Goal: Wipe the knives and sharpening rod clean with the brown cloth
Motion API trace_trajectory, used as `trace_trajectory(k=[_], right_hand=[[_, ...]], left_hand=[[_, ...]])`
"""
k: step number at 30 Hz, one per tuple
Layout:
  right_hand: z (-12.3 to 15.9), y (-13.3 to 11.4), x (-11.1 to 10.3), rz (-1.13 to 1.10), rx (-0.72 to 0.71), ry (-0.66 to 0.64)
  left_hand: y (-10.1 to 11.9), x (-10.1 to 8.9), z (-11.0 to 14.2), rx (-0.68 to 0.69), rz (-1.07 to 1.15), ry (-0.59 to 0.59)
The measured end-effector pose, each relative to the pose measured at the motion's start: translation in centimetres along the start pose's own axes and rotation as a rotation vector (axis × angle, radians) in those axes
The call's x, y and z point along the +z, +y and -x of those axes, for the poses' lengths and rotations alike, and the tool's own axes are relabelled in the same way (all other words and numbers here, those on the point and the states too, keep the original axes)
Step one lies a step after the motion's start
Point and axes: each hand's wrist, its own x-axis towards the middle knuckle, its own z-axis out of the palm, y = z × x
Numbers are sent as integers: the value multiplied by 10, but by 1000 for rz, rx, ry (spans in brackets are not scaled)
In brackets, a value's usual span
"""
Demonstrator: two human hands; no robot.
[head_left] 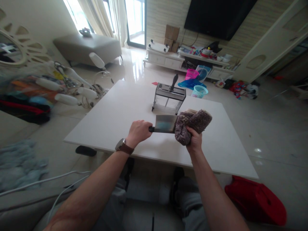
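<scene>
My left hand (140, 131) is wrapped round the black handle of a cleaver (166, 124), held level above the near part of the white table (108, 122). Its broad metal blade points right. A bunched, fuzzy brown cloth (192, 123) is gripped in my right hand (194, 139), thumb over the front. The cloth meets the blade's right end and hides its tip. Just beyond the blade stands a knife block (169, 98) with clear sides and a dark slotted top. One black-handled knife (174, 81) is upright in it.
A hanging lamp (81, 86) with white shades reaches in at the left of the table. Behind the table are a teal basket (199, 91), a pink basket (192, 74) and a low white cabinet (166, 59). A red object (256, 200) lies by the near right corner.
</scene>
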Motion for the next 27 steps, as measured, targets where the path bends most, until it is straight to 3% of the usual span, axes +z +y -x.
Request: trace_trajectory(k=[3, 9, 12, 18, 22, 27], right_hand=[[-2, 2, 1, -101, 17, 15], [-1, 4, 3, -214, 218, -89], [14, 11, 14, -192, 208, -107], [37, 22, 34, -159, 144, 22], [32, 23, 30, -138, 100, 66], [9, 16, 11, -163, 109, 108]], left_hand=[[5, 2, 1, -18, 16, 4], [27, 13, 0, -110, 95, 8], [43, 18, 0, -139, 137, 5], [69, 19, 2, -49, 193, -20], [70, 16, 1, -58, 194, -49], [63, 15, -1, -28, 167, -38]])
